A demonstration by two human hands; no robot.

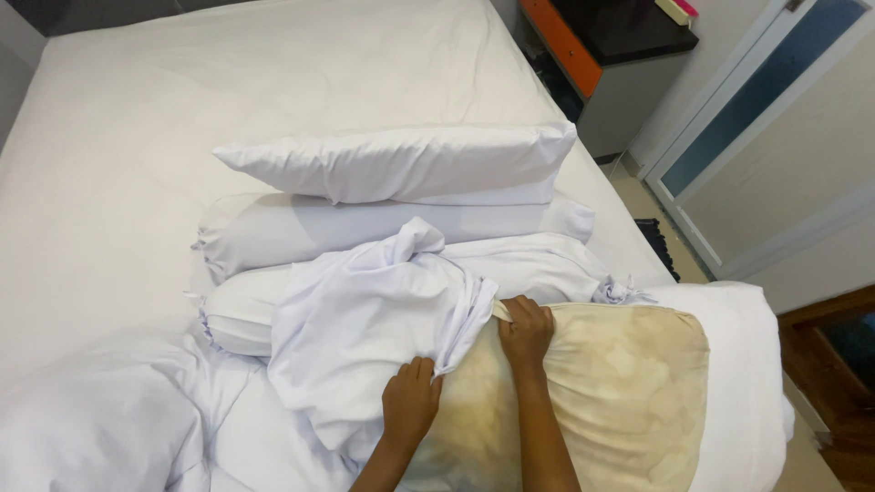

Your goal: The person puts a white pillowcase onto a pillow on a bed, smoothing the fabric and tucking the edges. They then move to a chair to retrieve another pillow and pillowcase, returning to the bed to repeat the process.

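A bare, yellow-stained pillow [611, 383] is seen lying at the near right corner of the bed [118, 137], its left end covered by the mouth of a white pillowcase [365, 337]. The pillowcase is bunched and creased, with most of its cloth heaped loose to the left of the pillow. Its hem is gripped by the right hand [526, 333], whose fingers are clamped together on the cloth at the pillow's upper edge. The left hand [409, 401] is laid on the lower part of the hem, fingers curled onto the fabric. Just behind the pillow two white bolsters [365, 228] are lined up side by side, and a cased white pillow [401, 162] is rested on the farther one. A rumpled white duvet [100, 428] is bunched at the near left. Beyond the bolsters, a wide stretch of flat sheet is left open. On the right, the bed's edge is met by a narrow strip of floor [652, 205], bounded by a door [784, 146] and a dark nightstand [611, 46].
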